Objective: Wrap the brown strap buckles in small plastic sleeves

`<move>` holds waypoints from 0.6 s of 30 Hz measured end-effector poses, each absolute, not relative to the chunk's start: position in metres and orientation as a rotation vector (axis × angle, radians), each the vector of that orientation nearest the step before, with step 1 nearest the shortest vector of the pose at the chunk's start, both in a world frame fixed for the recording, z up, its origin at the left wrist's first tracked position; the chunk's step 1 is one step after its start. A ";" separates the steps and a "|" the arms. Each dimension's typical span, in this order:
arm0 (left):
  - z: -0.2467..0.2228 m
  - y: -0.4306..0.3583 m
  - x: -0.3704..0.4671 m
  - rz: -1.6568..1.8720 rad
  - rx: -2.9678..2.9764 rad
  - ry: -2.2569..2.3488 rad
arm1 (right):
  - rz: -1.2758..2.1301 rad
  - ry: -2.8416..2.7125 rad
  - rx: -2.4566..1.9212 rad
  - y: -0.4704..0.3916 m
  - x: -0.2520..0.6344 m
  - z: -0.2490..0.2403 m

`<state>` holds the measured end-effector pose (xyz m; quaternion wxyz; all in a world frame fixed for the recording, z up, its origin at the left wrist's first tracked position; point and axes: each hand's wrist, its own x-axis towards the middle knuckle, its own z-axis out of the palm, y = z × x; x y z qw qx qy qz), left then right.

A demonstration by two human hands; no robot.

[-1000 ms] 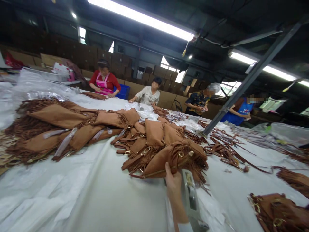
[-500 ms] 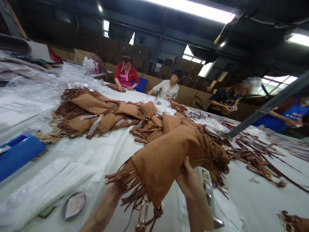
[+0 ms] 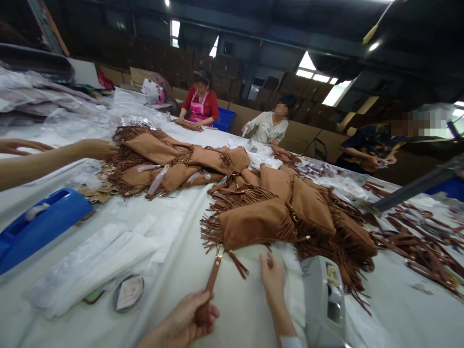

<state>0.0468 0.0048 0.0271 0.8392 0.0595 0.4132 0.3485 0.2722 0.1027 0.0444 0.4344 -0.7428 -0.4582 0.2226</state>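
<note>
A brown fringed bag [image 3: 257,222] lies on its side on the white table, against a pile of similar bags. From its lower left edge a brown strap [image 3: 213,278] runs toward me, clipped on by metal hardware. The strap's near end is held by my left hand [image 3: 188,316], thumb on top and fingers beneath. My right hand [image 3: 271,273] is just below the bag's lower edge, fingers curled round a small brown piece, apparently another strap end. Most of that piece is hidden by the fingers.
Grey tape dispenser [image 3: 324,295] on the right; blue dispenser [image 3: 43,222] on the left. White sheets [image 3: 105,266] and a round dish [image 3: 129,292] lie at front left. Another person's arm [image 3: 72,154] reaches in from the left. More bags [image 3: 152,150] and loose straps [image 3: 416,237] cover the table.
The bag has gone from my hands onto the table by the pile. My left hand now holds its strap, and my right hand has moved down its edge. Another person's arm has entered from the left.
</note>
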 end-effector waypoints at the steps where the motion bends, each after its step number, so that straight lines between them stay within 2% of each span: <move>1: 0.027 0.002 0.044 0.749 0.150 0.888 | 0.698 -1.144 -1.850 0.085 0.268 0.038; 5: 0.024 -0.007 0.043 0.699 0.341 0.925 | 1.451 -1.143 -1.758 0.028 0.224 0.013; 8: 0.019 -0.005 0.043 0.677 0.560 0.949 | 1.763 -1.141 -1.648 0.007 0.188 0.005; 16: 0.033 -0.016 0.022 0.683 1.110 1.159 | 1.674 -1.129 -1.521 0.010 0.161 0.026; 18: 0.033 -0.024 0.006 0.715 1.251 1.384 | 1.705 -1.052 -1.493 0.010 0.162 0.029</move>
